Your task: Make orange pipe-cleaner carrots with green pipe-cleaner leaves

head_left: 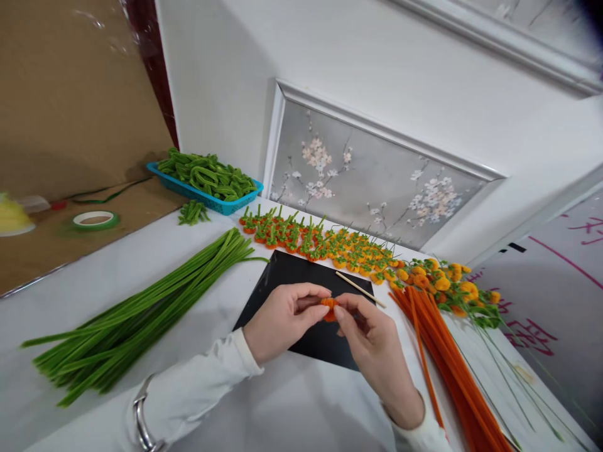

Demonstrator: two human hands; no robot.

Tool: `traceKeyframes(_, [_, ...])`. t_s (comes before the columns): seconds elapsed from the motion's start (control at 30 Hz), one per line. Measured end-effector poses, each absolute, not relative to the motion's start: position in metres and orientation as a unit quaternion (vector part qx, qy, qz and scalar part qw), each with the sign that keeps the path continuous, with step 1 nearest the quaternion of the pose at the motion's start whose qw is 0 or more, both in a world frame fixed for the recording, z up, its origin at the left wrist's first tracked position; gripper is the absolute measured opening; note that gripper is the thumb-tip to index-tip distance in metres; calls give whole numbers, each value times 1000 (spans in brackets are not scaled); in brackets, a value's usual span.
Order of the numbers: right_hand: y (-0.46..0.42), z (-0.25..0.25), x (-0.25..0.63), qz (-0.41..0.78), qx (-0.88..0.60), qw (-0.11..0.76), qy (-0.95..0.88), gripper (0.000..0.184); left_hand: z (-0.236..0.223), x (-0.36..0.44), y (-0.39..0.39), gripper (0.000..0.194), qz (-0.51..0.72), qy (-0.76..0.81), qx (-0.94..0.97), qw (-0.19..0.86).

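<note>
Right between the fingertips of both hands, a small ridged orange piece [330, 309] is pinched, the left hand [285, 317] closed on one side of it and the right hand [372, 345] on the other. They hold it above a black mat [306, 270] on the white worktop [282, 402]. A thin pale stick [360, 289] lies slanted across the mat's far right corner. Beyond the mat, small orange pieces with upright green stubs [287, 235] stand in rows, meeting yellow-orange pieces with green tops [360, 251] on their right. Farther right are yellow and orange flowers [440, 282] with long thin stems, and nearer, a bundle of fuzzy orange strips [447, 358]. To the left, fuzzy green strips [155, 314] lie in a long, loose bundle. Past them, a few short green pieces [193, 212] sit just beside a blue tray [221, 204], which is heaped with bent green pieces [207, 176]. A roll of green tape [113, 221] rests flat on the brown surface [61, 254] at far left.
</note>
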State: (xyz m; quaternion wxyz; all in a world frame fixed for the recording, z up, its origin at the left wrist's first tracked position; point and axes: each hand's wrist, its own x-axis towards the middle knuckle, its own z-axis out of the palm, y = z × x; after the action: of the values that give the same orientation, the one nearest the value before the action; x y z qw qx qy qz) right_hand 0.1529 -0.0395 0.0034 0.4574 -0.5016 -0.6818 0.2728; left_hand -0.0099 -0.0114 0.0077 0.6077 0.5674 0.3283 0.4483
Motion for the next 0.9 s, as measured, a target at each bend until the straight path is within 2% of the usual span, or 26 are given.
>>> traceKeyframes(0.27, [-43, 7, 150, 203, -495, 443, -720, 11, 7, -10, -13, 11, 464, 341, 640, 509])
traceKeyframes(0.43, [-43, 7, 146, 162, -488, 447, -733, 10, 10, -11, -13, 13, 460, 353, 665, 470])
traceKeyframes(0.7, [-43, 6, 147, 208, -496, 452, -711, 8, 9, -11, -16, 18, 466, 325, 676, 470])
traceKeyframes(0.9, [-43, 6, 146, 195, -485, 447, -726, 9, 10, -12, -18, 20, 473, 343, 727, 361])
